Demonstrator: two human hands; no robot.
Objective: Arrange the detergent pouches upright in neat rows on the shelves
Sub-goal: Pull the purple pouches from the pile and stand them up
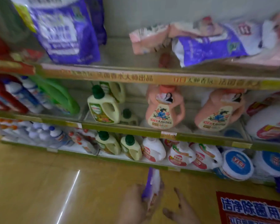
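Gripping a purple-and-white pouch (152,185) edge-on in the left hand (134,206), fingers curled round its lower half, well below the top shelf (136,78). Right hand (183,207) just beside that pouch, fingers spread, holding nothing. Could slip, judging by so narrow a hold. Risk above too: slumped pouches (213,42) on the top shelf, liable to slide off if nudged.

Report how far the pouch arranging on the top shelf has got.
Done: one purple pouch stands upright at the top shelf's left. In hand: the left hand grips another pouch low by the floor, with the right hand open beside it. Left: the pink and purple pouches lying flat on the right need standing in rows.
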